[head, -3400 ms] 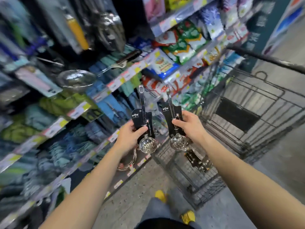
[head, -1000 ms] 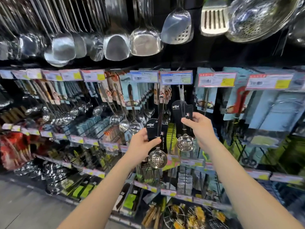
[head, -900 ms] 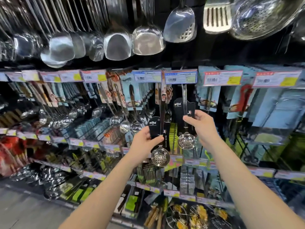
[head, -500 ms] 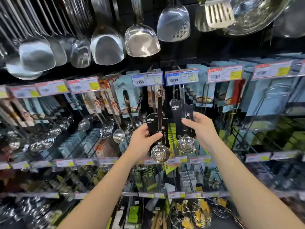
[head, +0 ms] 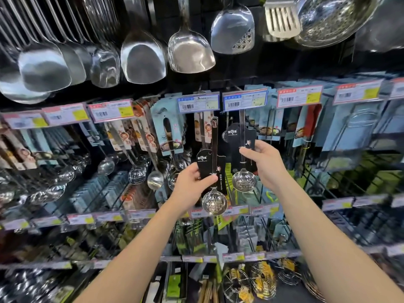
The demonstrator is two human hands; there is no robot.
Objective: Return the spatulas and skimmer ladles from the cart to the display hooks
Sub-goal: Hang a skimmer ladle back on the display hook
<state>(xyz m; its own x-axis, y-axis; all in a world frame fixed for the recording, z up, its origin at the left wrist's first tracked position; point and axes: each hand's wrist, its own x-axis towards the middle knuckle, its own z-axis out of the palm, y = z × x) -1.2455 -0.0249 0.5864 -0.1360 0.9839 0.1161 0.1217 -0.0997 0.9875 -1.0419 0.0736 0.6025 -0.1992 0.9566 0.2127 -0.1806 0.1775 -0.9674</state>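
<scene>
My left hand [head: 190, 184] grips a small steel skimmer ladle [head: 214, 200] by its black card, bowl down and handle upright. My right hand [head: 265, 162] holds a second skimmer ladle [head: 244, 182] of the same kind, a little higher and further right. The top of its handle reaches up behind a blue price tag [head: 245, 101] at the end of a display hook. Whether its hole is on the hook is hidden by the tag. The cart is out of view.
Large steel spatulas [head: 190, 52], a slotted turner [head: 282, 19] and a big strainer [head: 334, 18] hang along the top. Carded ladles and spoons [head: 155, 179] fill the hooks to the left. Blue-carded utensils [head: 354, 127] hang to the right, with shelves of small goods below.
I have turned from the cart to the hook wall with both skimmers. Over the last second my right hand has raised its skimmer toward the blue-tagged hook; the left stays lower.
</scene>
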